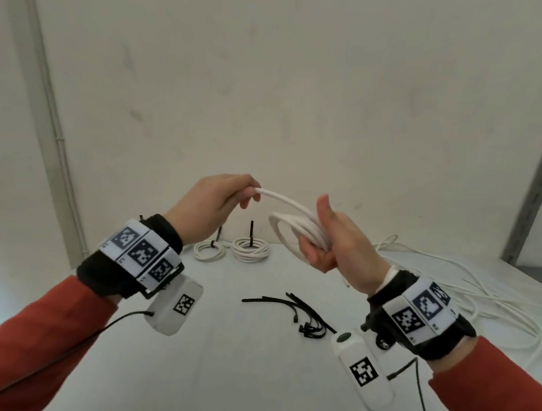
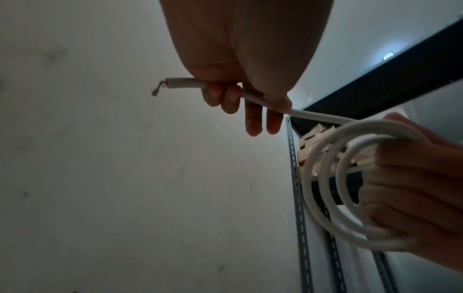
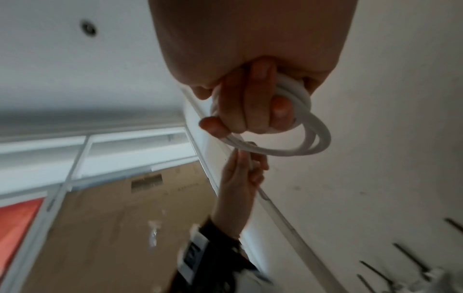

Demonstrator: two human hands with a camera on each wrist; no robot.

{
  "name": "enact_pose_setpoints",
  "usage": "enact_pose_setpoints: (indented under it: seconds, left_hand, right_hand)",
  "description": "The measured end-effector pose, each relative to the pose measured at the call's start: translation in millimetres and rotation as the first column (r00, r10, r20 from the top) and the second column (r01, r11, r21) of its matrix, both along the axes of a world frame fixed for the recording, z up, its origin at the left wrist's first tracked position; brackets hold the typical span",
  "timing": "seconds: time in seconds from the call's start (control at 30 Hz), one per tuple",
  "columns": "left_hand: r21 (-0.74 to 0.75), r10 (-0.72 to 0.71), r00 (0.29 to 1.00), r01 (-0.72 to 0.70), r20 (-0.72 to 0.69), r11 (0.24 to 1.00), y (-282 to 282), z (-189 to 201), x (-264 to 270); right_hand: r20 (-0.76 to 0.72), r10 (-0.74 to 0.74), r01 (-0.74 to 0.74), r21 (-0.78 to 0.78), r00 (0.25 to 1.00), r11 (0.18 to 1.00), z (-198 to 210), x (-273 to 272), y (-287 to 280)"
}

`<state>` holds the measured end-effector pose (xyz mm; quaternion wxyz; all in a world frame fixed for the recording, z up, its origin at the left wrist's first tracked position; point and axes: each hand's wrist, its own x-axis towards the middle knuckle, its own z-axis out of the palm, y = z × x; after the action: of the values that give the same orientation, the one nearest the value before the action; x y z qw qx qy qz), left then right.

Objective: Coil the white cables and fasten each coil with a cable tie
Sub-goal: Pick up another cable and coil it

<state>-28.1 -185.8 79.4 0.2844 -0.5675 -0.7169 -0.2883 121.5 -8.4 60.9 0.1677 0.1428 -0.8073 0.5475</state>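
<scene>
Head cam: right hand [image 1: 334, 238] grips white cable coil [image 1: 293, 229] mid-air, left hand [image 1: 212, 204] at 9 o'clock pinches its free end; black cable ties [image 1: 300, 313] on table [image 1: 251, 380] at 6. L wrist cam: frayed tip [image 2: 160, 88] pokes out past left fingers [image 2: 253, 119]. R wrist cam: fingers [image 3: 250, 103] wrapped thru loops.

A plain off-white wall [image 1: 271, 93] rises behind a white table [image 1: 251, 380]. A grey perforated metal upright [image 1: 541, 179] stands at the right; a pale conduit [image 1: 55, 145] runs down the left corner. Cardboard boxes [image 2: 315, 146] sit on shelving beyond, under a recessed ceiling light [image 3: 87, 28].
</scene>
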Motion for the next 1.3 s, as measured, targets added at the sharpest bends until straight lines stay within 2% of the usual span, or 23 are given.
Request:
enact_pose_setpoints:
  seconds: [0.1,0.2,0.27,0.37,0.4,0.43,0.53,0.6,0.7,0.77,0.83,0.9,0.97,1.07,1.13,1.3]
  left_hand:
    - [0.100,-0.073,0.974,0.052,0.217,0.994,11.7,-18.7,18.0]
    - [0.257,-0.179,0.899,0.078,0.399,0.963,24.4,-39.3,35.5]
    - [0.382,-0.296,0.776,0.078,0.556,0.921,33.6,-49.5,42.3]
    - [0.533,-0.490,0.489,0.060,0.722,0.844,45.0,-57.1,52.7]
    - [0.563,-0.529,0.432,0.059,0.730,0.825,48.0,-57.6,56.2]
    - [0.580,-0.547,0.413,0.054,0.728,0.813,50.5,-57.7,58.5]
    - [0.594,-0.550,0.440,0.045,0.710,0.803,56.4,-55.0,61.8]
    - [0.622,-0.579,0.403,0.032,0.708,0.782,58.7,-52.9,61.7]
    - [0.707,-0.696,0.258,0.064,0.670,0.705,58.5,-49.9,61.7]
    - [0.734,-0.732,0.197,0.079,0.652,0.675,57.4,-47.5,61.7]
    - [0.730,-0.726,0.180,0.057,0.664,0.681,56.0,-44.4,59.4]
    - [0.699,-0.689,0.206,0.035,0.695,0.715,54.0,-41.2,54.9]
    - [0.629,-0.607,0.301,0.032,0.735,0.777,50.2,-39.2,48.2]
    - [0.431,-0.420,0.456,0.086,0.785,0.898,45.3,-39.2,40.8]
    - [0.326,-0.352,0.506,0.143,0.787,0.934,42.9,-38.0,41.2]
    - [0.249,-0.278,0.445,0.124,0.851,0.961,40.7,-31.5,33.9]
  right_hand:
    - [-0.081,-0.013,-0.007,-0.243,0.997,0.970,6.1,-1.7,-0.9]
    - [-0.110,-0.025,-0.020,-0.387,0.994,0.922,10.1,-3.6,-6.6]
    - [-0.112,-0.029,-0.023,-0.438,0.993,0.899,10.4,-5.5,-10.3]
    - [-0.120,-0.035,-0.036,-0.547,0.992,0.836,9.2,-11.7,-13.8]
    - [-0.120,-0.060,-0.023,-0.589,0.991,0.808,8.4,-14.5,-14.7]
    - [-0.118,-0.105,0.007,-0.629,0.987,0.777,7.8,-17.2,-15.6]
    - [-0.112,-0.342,0.185,-0.667,0.933,0.721,5.4,-23.5,-17.2]
    - [-0.113,-0.450,0.282,-0.639,0.886,0.716,2.4,-25.3,-18.6]
    - [-0.079,-0.474,0.345,-0.584,0.877,0.735,-9.4,-28.9,-19.0]
    - [-0.067,-0.428,0.321,-0.560,0.901,0.764,-20.0,-33.0,-16.9]
    - [-0.058,-0.357,0.267,-0.558,0.932,0.786,-29.0,-36.1,-14.6]
    - [-0.022,-0.328,0.274,-0.498,0.944,0.823,-34.2,-36.3,-11.6]
    - [-0.002,-0.312,0.281,-0.431,0.950,0.857,-34.4,-33.9,-7.7]
    - [0.007,-0.188,0.171,-0.446,0.982,0.878,-26.4,-31.2,-1.4]
    - [0.052,-0.100,0.113,-0.486,0.994,0.866,-21.7,-31.3,-0.5]
    - [0.120,0.034,0.048,-0.617,0.992,0.786,-26.3,-35.7,-2.1]
